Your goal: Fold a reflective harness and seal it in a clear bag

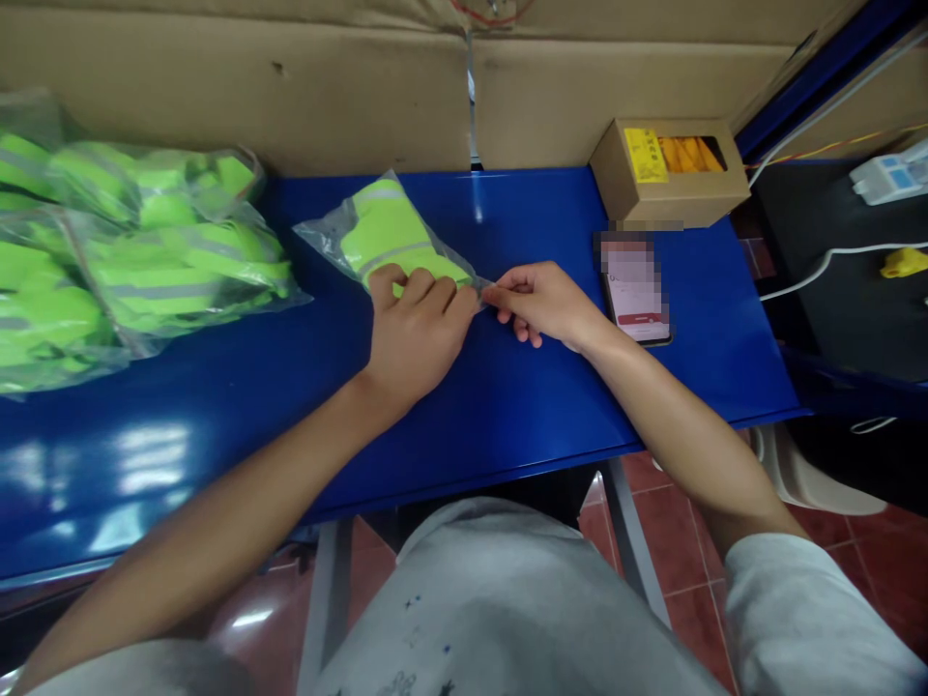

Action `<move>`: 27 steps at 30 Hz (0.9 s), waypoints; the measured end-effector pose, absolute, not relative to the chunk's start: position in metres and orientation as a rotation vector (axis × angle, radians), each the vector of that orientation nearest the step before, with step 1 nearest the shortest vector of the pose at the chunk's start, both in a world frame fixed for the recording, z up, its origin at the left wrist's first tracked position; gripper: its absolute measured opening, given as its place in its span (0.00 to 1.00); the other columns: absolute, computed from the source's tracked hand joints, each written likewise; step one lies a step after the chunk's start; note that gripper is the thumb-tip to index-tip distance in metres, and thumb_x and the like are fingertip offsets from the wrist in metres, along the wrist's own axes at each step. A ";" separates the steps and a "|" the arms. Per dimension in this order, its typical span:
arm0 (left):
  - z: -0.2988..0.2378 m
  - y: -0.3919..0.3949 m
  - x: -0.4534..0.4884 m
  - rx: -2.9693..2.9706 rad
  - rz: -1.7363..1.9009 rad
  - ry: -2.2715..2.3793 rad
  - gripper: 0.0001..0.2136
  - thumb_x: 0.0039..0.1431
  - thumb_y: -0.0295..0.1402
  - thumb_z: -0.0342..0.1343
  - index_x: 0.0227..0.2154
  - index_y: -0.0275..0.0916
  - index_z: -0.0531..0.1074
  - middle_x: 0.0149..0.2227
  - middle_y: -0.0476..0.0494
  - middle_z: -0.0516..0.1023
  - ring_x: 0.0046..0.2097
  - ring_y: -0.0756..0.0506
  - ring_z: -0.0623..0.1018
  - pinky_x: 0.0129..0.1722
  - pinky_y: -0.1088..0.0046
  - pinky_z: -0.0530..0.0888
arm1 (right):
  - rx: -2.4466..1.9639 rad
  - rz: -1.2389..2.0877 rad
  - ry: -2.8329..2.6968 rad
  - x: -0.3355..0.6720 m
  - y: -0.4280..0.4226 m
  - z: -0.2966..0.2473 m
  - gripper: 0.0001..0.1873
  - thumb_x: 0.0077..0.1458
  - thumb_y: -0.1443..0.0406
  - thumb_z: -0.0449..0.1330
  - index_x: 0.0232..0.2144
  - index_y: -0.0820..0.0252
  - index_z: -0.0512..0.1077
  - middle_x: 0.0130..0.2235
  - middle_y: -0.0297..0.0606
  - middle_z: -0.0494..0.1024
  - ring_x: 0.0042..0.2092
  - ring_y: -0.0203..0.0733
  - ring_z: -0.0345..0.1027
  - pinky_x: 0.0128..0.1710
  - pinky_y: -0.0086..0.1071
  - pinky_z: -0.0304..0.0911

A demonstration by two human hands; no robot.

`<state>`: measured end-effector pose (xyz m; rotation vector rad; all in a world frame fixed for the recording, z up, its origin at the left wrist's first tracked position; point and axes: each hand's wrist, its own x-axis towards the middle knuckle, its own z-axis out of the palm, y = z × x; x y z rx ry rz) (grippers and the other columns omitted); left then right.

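A clear plastic bag [326,236] holding a folded neon-yellow reflective vest [388,224] with silver stripes lies on the blue table. My left hand [420,329] rests over the bag's near side, fingers curled down and closed on it. At the bag's right corner, my right hand [540,302] pinches the plastic edge between thumb and forefinger, its other fingers loosely curled. Both hands meet close together at that corner. The left fingertips are partly hidden behind the hand.
Several bagged neon vests [188,261] are piled on the left of the blue table [507,406]. A cardboard box [671,174] with orange contents stands at the back right, a phone [636,290] before it. A power strip [895,174] and white cables lie on a black surface at right.
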<state>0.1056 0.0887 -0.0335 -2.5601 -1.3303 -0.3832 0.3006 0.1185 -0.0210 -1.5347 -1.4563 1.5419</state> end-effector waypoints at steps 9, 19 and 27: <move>-0.038 0.091 0.102 -2.549 -0.283 -1.106 0.18 0.74 0.23 0.41 0.38 0.35 0.77 0.33 0.35 0.79 0.37 0.37 0.79 0.33 0.62 0.68 | -1.525 1.616 -1.421 0.287 0.119 -0.021 0.13 0.63 0.67 0.70 0.28 0.60 0.72 0.23 0.28 0.76 0.17 0.28 0.65 0.09 0.22 0.57; -0.046 0.100 0.078 -2.464 -0.541 -0.745 0.12 0.74 0.28 0.54 0.31 0.37 0.74 0.27 0.46 0.75 0.30 0.45 0.77 0.26 0.68 0.64 | -1.518 1.655 -1.491 0.292 0.115 -0.013 0.13 0.67 0.72 0.63 0.28 0.65 0.76 0.29 0.35 0.81 0.20 0.27 0.67 0.12 0.21 0.60; -0.048 0.097 0.071 -2.640 -0.515 -0.805 0.12 0.76 0.36 0.54 0.37 0.37 0.78 0.32 0.45 0.80 0.34 0.45 0.79 0.30 0.68 0.69 | -1.622 1.450 -1.708 0.291 0.110 -0.017 0.15 0.68 0.69 0.60 0.26 0.60 0.71 0.21 0.29 0.74 0.18 0.30 0.65 0.16 0.24 0.59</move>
